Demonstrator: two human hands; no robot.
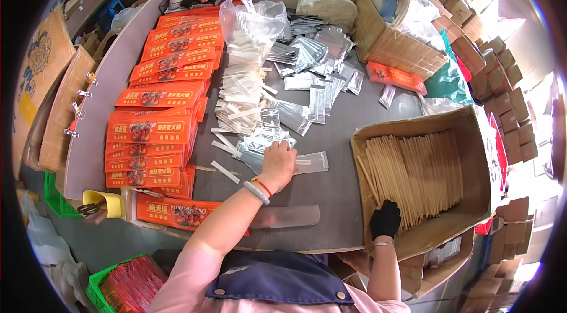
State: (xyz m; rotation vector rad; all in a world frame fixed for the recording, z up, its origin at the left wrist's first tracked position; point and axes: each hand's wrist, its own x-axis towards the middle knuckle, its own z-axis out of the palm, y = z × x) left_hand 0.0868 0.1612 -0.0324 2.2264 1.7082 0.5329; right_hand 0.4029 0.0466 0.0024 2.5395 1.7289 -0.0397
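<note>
My bare left hand (278, 165), a grey bangle and red string at its wrist, bends its fingers down over the near end of a pile of small silver packets (260, 138). What its fingertips pinch is hidden. A flat clear packet (313, 162) sticks out from under it to the right. On the right, my right hand (385, 219) in a black glove reaches into a cardboard box (425, 123). Its fingers are curled at the near left ends of the wooden chopsticks (413, 171) lying in rows there. The dark glove hides the exact grip.
Orange printed sleeves (168, 97) overlap in a long stack on the left. White paper strips (239, 94) and loose silver packets (313, 53) lie mid-table. A long translucent strip (286, 216) is by the near edge. Scissors (91, 208) sit in a yellow holder. Co-workers are beyond the partition.
</note>
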